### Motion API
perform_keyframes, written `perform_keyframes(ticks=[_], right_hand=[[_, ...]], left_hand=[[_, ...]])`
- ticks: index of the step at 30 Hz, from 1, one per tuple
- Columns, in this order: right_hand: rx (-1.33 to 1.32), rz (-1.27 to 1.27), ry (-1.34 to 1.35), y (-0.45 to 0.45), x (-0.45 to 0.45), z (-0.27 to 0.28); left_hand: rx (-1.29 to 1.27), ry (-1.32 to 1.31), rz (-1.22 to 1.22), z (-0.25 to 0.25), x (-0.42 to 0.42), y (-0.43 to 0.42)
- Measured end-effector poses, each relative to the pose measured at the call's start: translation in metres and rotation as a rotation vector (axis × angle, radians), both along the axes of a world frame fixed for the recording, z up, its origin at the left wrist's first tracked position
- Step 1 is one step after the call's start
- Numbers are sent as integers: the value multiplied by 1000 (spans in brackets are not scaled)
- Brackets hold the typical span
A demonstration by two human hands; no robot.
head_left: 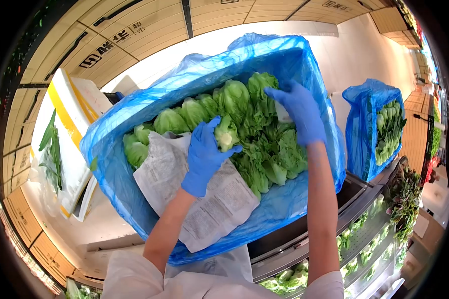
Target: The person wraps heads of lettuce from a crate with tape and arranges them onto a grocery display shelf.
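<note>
A large crate lined with a blue plastic bag (119, 119) holds several heads of green lettuce (233, 99). My left hand (204, 154), in a blue glove, has its fingers around a small lettuce head (226, 135) with its pale cut stem facing up. Beneath that hand a printed paper sheet (204, 214) lies over part of the lettuce. My right hand (300, 110), also gloved in blue, is at the crate's right side, its fingertips at the upright leafy lettuce. A pale object (283, 112) shows beneath its palm; what it is, I cannot make out.
Left of the crate stands a white foam box (67, 134) with yellow tape and green leaves on it. To the right is a smaller blue-lined crate (364, 129) of greens. Shelves with vegetables (366, 254) run along the lower right, and cardboard boxes (154, 30) line the back.
</note>
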State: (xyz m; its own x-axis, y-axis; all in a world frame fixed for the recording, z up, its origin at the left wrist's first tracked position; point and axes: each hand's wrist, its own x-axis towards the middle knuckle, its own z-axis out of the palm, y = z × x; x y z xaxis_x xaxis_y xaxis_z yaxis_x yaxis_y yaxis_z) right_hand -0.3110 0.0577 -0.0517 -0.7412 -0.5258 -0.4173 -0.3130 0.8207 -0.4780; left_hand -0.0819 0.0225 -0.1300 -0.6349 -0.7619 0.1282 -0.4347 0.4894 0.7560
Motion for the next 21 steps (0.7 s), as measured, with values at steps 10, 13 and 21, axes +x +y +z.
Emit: perform_keyframes(ticks=[10, 13, 21], right_hand=[[489, 177, -229, -52, -39, -60], [463, 104, -290, -46, -42, -61], [29, -82, -122, 13, 0, -34]], left_hand=[[-142, 331, -152, 45, 22, -27], [-15, 495, -120, 70, 15, -38], [674, 731, 92, 61, 46, -10]])
